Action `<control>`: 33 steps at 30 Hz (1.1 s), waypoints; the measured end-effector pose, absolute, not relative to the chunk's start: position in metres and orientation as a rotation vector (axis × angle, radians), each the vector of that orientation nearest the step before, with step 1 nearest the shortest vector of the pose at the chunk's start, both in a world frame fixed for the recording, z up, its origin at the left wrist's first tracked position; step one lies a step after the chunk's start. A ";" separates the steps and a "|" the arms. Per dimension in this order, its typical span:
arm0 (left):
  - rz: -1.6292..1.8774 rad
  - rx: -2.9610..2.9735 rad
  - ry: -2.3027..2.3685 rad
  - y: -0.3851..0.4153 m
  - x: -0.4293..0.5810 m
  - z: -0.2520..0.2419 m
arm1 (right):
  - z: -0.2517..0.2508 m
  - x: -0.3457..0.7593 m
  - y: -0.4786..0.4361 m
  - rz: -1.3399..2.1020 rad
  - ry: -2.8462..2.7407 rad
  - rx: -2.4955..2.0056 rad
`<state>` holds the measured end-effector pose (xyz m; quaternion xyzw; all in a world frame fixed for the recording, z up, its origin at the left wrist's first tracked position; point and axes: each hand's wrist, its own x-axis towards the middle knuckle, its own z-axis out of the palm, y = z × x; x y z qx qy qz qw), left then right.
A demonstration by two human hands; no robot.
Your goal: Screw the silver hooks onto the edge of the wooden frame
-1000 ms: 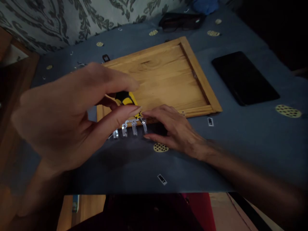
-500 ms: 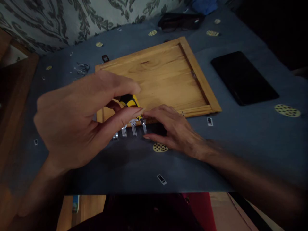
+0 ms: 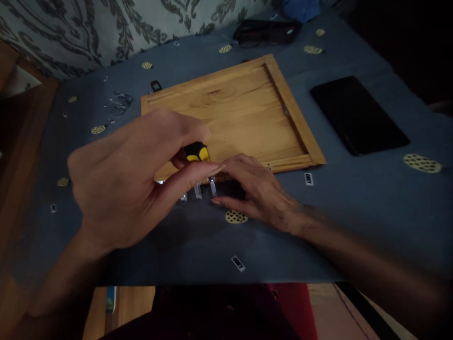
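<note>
My left hand [image 3: 138, 179] is closed around the handle of a yellow and black screwdriver [image 3: 198, 152]; its shaft and tip are hidden behind my thumb. It is over the near edge of a framed wooden panel [image 3: 244, 118]. Along that edge hang several shiny metal hooks [image 3: 213, 186], partly covered by my left hand. Just right of them, my right hand [image 3: 256, 191] grips the panel's near edge, fingers on the wood and thumb below by the rightmost hook. Its fingertips almost meet my left thumb.
A black tablet or large phone [image 3: 359, 115] lies on the blue patterned cloth [image 3: 283, 255] at right. Dark glasses [image 3: 265, 35] lie at the back. Loose metal pieces [image 3: 121, 101] sit left of the panel, and a small dark loop [image 3: 155, 86] sticks out at its far edge.
My left hand has moved a little right, and the screwdriver handle has turned and shifted right with it. My right hand and the panel stay in place.
</note>
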<state>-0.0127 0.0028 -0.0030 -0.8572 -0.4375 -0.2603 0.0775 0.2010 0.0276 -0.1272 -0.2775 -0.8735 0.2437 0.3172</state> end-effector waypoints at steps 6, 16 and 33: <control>-0.742 -2.555 -1.392 0.001 -0.011 -0.001 | -0.128 0.201 0.028 0.642 -2.299 -0.723; -0.764 -2.575 -1.524 -0.003 -0.006 -0.003 | -0.128 0.201 0.028 0.636 -2.290 -0.697; -0.784 -2.596 -1.394 -0.004 -0.006 -0.005 | -0.129 0.200 0.028 0.620 -2.280 -0.695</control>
